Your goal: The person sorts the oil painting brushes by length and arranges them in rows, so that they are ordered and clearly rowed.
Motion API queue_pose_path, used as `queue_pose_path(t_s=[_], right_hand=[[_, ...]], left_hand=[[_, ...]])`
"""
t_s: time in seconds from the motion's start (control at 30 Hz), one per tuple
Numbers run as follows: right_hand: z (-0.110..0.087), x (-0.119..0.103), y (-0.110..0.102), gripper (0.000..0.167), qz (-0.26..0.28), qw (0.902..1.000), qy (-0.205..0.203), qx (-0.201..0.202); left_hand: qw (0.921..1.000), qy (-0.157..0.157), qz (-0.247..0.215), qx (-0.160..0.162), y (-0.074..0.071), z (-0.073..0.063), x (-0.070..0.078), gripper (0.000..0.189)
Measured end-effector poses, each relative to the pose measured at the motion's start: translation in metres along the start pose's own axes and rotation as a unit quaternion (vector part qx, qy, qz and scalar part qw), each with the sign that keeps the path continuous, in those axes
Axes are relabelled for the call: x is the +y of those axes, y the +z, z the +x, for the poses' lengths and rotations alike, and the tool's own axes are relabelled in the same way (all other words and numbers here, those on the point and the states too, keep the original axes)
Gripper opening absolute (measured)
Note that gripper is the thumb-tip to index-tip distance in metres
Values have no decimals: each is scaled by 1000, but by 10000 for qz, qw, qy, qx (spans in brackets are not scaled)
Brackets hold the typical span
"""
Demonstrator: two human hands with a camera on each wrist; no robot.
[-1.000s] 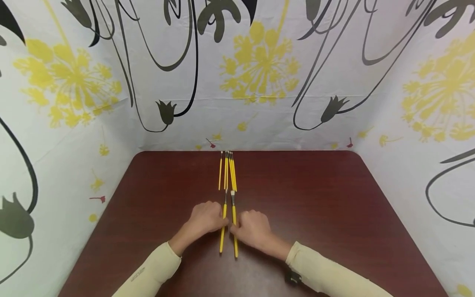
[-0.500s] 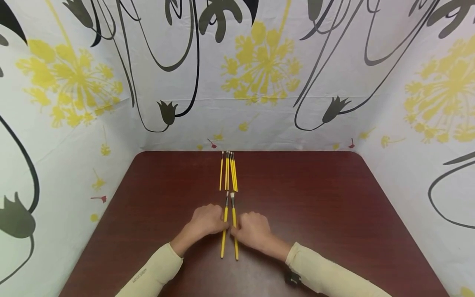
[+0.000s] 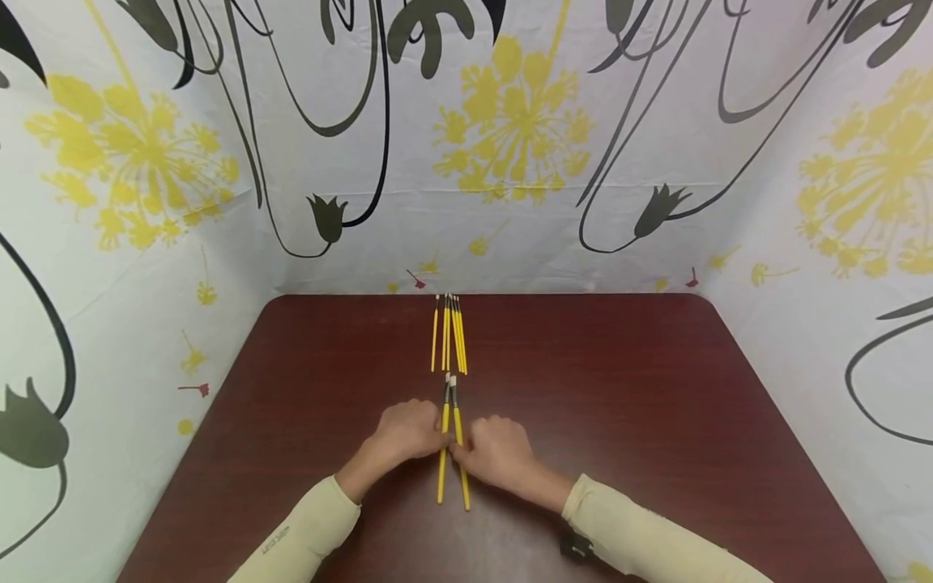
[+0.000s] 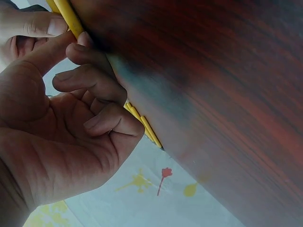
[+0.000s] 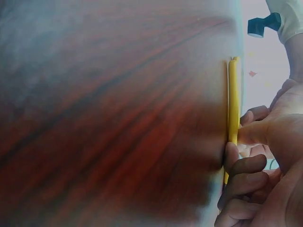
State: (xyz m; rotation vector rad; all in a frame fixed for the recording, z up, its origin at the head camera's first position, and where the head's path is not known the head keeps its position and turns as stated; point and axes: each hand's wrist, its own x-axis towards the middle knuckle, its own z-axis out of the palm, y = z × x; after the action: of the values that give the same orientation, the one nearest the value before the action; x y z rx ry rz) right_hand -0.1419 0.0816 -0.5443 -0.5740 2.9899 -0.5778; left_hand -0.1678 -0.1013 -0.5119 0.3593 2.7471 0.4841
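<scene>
In the head view two yellow-handled paintbrushes lie side by side, bristles pointing away. My left hand [image 3: 411,427] pinches the left paintbrush [image 3: 440,474] by its handle, between thumb and index finger. Across from it, my right hand [image 3: 499,447] pinches the right paintbrush [image 3: 465,482]. The bristle ends nearly meet, while the handle ends stand apart in a narrow V. In the left wrist view the other fingers of my left hand [image 4: 71,127] are loosely curled. The right wrist view has my right hand [image 5: 279,156] at a yellow handle [image 5: 233,99] close to the tabletop.
Several thinner yellow paintbrushes [image 3: 459,340] lie in a row at the far edge of the dark red-brown table [image 3: 598,389]. One thin brush [image 3: 435,336] lies slightly apart on their left. Patterned white cloth [image 3: 452,267] hangs behind and along both sides.
The bristle ends of the two held paintbrushes have come closer together. The left brush shifted slightly right, and the right brush's tip swung left. Both hands stay nearly in place.
</scene>
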Motion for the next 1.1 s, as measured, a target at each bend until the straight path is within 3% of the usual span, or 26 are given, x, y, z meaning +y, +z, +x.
queue_pose_path(t_s=[0.4, 0.73, 0.97, 1.1], right_hand=[[-5, 1, -6, 58, 61, 10000, 63, -25], [-5, 13, -20, 41, 360, 9990, -76, 235], [-8, 29, -33, 27, 1104, 9929, -436, 100], [-12, 41, -38, 21, 1309, 9897, -578, 50]], left_hand=[[9996, 187, -120, 147, -1, -1, 3, 55], [9990, 127, -301, 313, -7, -2, -3, 62], [9946, -49, 73, 1031, -14, 2, -10, 47], [9905, -117, 289, 1343, -15, 6, -16, 49]])
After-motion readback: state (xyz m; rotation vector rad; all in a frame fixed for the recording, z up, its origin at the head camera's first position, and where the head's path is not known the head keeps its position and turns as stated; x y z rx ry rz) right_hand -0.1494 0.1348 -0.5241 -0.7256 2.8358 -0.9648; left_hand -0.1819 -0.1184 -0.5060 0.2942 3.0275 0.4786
